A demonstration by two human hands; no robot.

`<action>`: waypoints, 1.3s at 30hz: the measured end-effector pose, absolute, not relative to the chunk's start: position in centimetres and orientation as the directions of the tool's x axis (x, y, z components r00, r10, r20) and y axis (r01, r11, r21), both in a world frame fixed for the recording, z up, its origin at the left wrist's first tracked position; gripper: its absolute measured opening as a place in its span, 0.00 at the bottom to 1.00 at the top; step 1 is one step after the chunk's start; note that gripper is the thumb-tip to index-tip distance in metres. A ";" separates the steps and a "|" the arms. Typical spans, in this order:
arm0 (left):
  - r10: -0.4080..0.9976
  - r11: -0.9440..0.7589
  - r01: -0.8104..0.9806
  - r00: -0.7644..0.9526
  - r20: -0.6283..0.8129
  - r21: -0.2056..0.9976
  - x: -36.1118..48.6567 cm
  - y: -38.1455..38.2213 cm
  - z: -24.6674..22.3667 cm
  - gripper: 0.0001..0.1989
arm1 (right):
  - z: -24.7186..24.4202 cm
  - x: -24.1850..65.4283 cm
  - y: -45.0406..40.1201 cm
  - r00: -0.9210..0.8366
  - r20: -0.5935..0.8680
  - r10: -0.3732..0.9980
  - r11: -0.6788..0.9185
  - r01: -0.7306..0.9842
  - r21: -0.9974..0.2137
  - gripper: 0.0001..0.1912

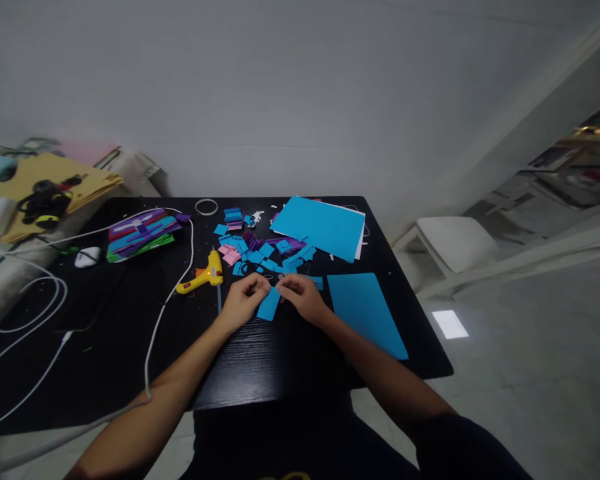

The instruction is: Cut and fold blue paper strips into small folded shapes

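Between both hands is a small blue piece of paper [268,305], raised over the near half of the black table. My left hand [245,299] pinches its upper left corner, thumb and fingers pressed together. At the upper right corner, my right hand [303,294] grips the same piece with thumb and curled fingers. Just beyond the hands lies a heap of blue, pink and purple paper scraps [260,252]. A large blue sheet [367,310] lies flat to the right of my right hand. Left of the heap rests a yellow glue gun [205,273].
A stack of blue and white sheets [325,227] lies at the back right. Coloured strips [143,232] are piled at the back left. A white cable [155,327] crosses the table and passes over my left forearm. A white stool [453,247] stands on the right.
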State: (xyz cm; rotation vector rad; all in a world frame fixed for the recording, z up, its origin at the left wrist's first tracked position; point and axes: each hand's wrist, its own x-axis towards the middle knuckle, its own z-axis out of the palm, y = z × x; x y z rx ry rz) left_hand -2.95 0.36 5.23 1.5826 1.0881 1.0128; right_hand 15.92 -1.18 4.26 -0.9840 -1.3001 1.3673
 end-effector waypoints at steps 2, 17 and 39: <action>0.965 -0.149 0.171 0.238 0.106 0.974 -3.0 0.5 5.2 0.13 | 4.6 16.1 -1.2 -0.229 0.074 0.971 0.034 -0.175 -0.984 0.08; 0.963 -0.113 0.063 0.253 0.093 0.992 -2.8 0.5 5.7 0.13 | 4.6 15.8 -1.1 -0.079 0.032 0.996 0.022 -0.125 -0.992 0.10; 0.954 -0.215 0.206 0.254 0.160 0.955 -2.6 0.1 5.1 0.12 | 3.7 15.8 -1.1 -0.097 -0.006 0.995 -0.015 -0.098 -0.995 0.19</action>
